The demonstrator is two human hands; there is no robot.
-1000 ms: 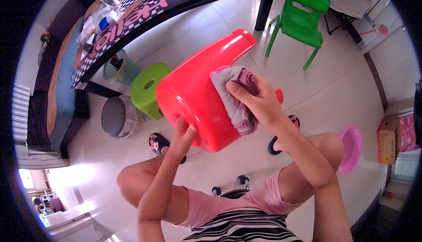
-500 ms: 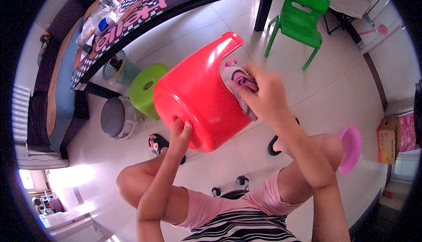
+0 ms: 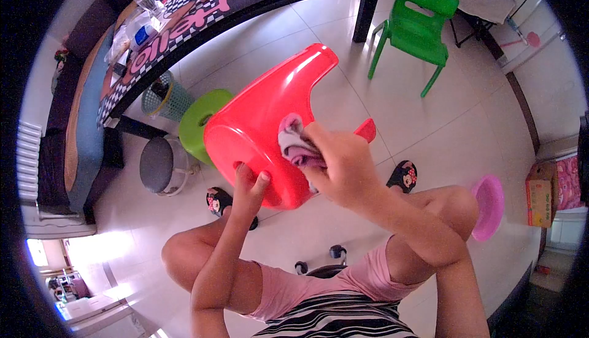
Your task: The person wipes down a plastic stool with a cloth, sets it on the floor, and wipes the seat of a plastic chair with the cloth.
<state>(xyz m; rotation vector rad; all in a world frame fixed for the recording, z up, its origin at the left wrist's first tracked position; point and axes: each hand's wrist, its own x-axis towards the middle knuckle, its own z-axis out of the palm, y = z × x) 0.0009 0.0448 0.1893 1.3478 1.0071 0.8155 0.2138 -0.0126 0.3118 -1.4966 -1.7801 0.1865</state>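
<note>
A glossy red plastic stool (image 3: 264, 111) is held up, tilted, above the floor in front of my knees. My left hand (image 3: 248, 190) grips it at a hole in its near face, the fingers hooked inside and the thumb outside. Bunched in my right hand (image 3: 343, 166) is a grey and pink cloth (image 3: 297, 144), pressed against the side of the stool. Part of the stool's right side is hidden behind that hand and the cloth.
A green stool (image 3: 199, 120), a grey round stool (image 3: 157, 165) and a mesh basket (image 3: 169, 98) stand at the left by a patterned table (image 3: 245, 0). A green chair (image 3: 420, 31) is at the upper right, a pink basin (image 3: 489, 208) beside my right knee.
My right hand and the cloth have moved left and toward me across the stool's side. The stool has shifted slightly left and turned a little, showing a red part at its right.
</note>
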